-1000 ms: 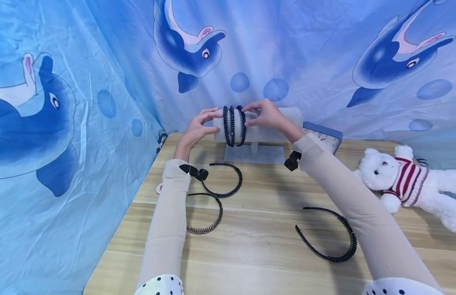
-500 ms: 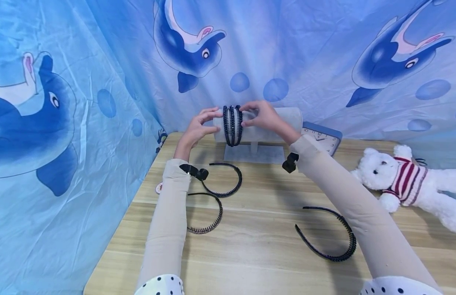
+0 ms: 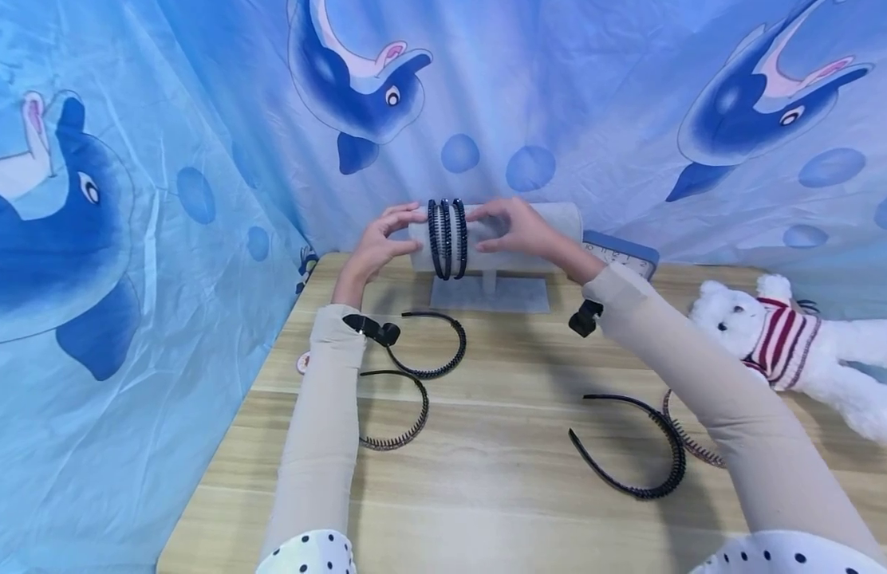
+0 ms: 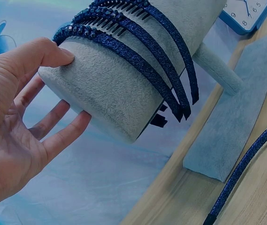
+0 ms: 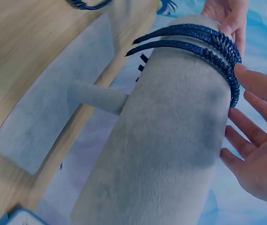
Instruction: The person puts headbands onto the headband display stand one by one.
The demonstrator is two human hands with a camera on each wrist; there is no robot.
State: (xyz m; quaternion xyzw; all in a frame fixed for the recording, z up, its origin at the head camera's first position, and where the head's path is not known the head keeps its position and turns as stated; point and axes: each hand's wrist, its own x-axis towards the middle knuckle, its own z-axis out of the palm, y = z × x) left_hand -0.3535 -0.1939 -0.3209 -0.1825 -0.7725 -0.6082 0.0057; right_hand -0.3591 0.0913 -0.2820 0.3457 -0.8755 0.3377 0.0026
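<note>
Your left hand (image 3: 381, 247) is gripping the left end of the stand (image 5: 166, 122), thumb (image 4: 60, 55) pressing one side of the roll and fingers (image 4: 72, 133) reaching round the other. Your right hand (image 3: 518, 227) is staying apart from it, just right of three dark bands (image 3: 445, 231), thumb and fingers spreading without clamping; its fingertips (image 5: 246, 146) are meeting the far side of the roll. Whether the right thumb is touching the nearest band, I cannot tell.

Those three bands are sitting side by side around the roll, near the stand's left end, their tips hanging below it. On the table (image 3: 501, 486), two more bands (image 3: 425, 406) are lying in front of the stand, to its left, one partly hiding behind your left sleeve (image 3: 320, 438). A black band (image 3: 679, 458) and a brown band (image 3: 700, 453) are lying in front and to its right. A clock (image 3: 633, 255) is standing behind the stand's right end; a white bear (image 3: 784, 343) is lying well to its right.
</note>
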